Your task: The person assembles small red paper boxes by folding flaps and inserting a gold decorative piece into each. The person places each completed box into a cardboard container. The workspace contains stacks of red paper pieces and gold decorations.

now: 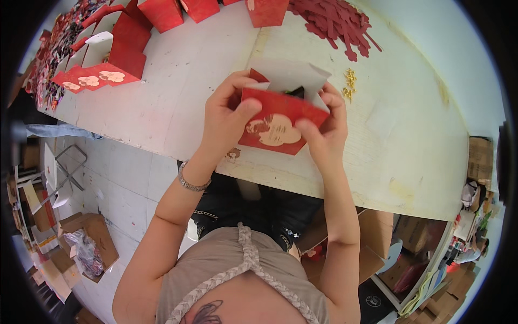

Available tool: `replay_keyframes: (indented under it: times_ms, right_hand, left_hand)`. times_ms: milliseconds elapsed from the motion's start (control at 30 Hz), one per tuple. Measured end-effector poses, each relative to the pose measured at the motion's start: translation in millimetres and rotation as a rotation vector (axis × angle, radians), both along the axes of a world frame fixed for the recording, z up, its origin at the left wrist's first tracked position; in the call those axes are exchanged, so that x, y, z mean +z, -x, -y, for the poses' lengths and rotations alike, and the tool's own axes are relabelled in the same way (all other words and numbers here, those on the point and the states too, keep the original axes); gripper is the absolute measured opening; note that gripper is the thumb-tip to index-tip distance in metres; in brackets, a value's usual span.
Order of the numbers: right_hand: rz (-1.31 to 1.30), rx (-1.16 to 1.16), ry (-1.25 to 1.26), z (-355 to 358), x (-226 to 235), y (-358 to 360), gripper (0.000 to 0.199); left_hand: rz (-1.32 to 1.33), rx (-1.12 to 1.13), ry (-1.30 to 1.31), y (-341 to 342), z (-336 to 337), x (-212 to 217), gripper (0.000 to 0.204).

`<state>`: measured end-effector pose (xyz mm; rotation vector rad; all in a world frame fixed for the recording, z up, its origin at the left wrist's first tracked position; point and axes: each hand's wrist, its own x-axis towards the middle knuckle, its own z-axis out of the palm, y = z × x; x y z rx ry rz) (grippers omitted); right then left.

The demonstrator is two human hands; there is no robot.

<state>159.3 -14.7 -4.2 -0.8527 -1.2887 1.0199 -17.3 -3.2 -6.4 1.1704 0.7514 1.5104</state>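
Above the table's near edge, a red paper gift box [291, 141] with a white inside and a pale flower-shaped label is held between both hands. Its top flaps stand up unfolded, and something dark with a bit of green shows inside, too blurred to name. My left hand [229, 108] grips the box's left side, thumb on the front panel. On the opposite side my right hand [330, 121] holds it the same way, its thumb near the label and its fingers behind the right flap. A bracelet is on my left wrist.
Several red boxes [127, 63] stand at the table's far left, beside a heap of small shiny packets [51, 59]. Dark red cut-out strips [334, 24] and small gold fasteners [349, 83] lie at the back right. An open carton [108, 237] and a folding stool [70, 167] are on the floor.
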Motion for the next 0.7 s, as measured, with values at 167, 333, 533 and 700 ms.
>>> replay_keyframes:
  times_ms: [167, 333, 533, 700]
  right_hand:
    - [0.217, -0.338, -0.160, -5.9, -3.6, 9.0, 0.015]
    - [0.331, -0.500, -0.224, -9.8, -4.9, 9.1, 0.017]
    - [0.195, -0.403, -0.096, -9.6, -7.6, 8.0, 0.016]
    - [0.119, -0.326, -0.037, -6.9, -5.2, 4.7, 0.016]
  left_hand:
    - [-0.133, 0.214, 0.176, -11.6, -5.1, 8.1, 0.012]
    - [-0.184, 0.165, 0.268, -16.2, -9.3, 21.3, 0.017]
    - [0.112, -0.057, 0.445, -16.3, -16.0, 29.7, 0.025]
    - [-0.106, -0.178, 0.444, -6.2, -16.7, 19.7, 0.024]
